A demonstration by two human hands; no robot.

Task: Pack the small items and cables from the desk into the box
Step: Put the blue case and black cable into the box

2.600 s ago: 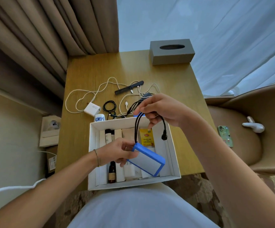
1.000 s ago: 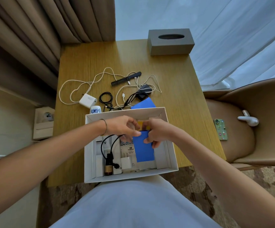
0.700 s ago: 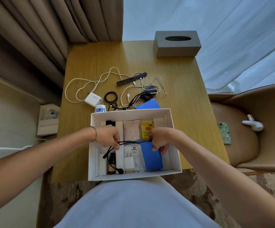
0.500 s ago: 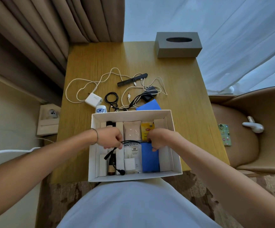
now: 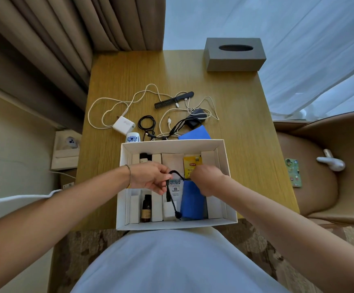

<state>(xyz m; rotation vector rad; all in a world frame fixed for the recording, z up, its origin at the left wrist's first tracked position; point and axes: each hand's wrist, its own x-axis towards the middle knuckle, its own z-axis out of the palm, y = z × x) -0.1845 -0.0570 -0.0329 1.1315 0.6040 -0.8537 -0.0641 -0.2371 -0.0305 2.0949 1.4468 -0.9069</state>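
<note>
On the desk (image 5: pixel 243 127) behind the box (image 5: pixel 232 206), going left to right, lie a long white cable (image 5: pixel 108 106) with a white charger (image 5: pixel 123 125), a small coil of black cable (image 5: pixel 146 123), a black comb (image 5: pixel 174 100), a tangle of white and black leads with a dark plug (image 5: pixel 195 120), and a blue pouch (image 5: pixel 195 133) touching the box's far wall; all of it looks light, and the cables are limp, so each is best gathered into a loop and pinched at the bundle, not dragged by one end (plugs would snag the others)

Inside the box, from the left: white packets standing in slots, a small dark bottle (image 5: pixel 146 208), more white packets, a short black cord (image 5: pixel 172 199) draped over them, a blue power bank (image 5: pixel 193 200) lying flat, and a yellow tea sachet (image 5: pixel 192 166) toward the far side; the left hand (image 5: pixel 150 178) is pinched shut on the cord's upper loop; the right hand (image 5: pixel 208 180) is closed at the power bank's far end where the cord meets it, though whether it grips cord or case I cannot tell; the power bank is likely the heaviest, rigid piece, best held by its sides
</note>
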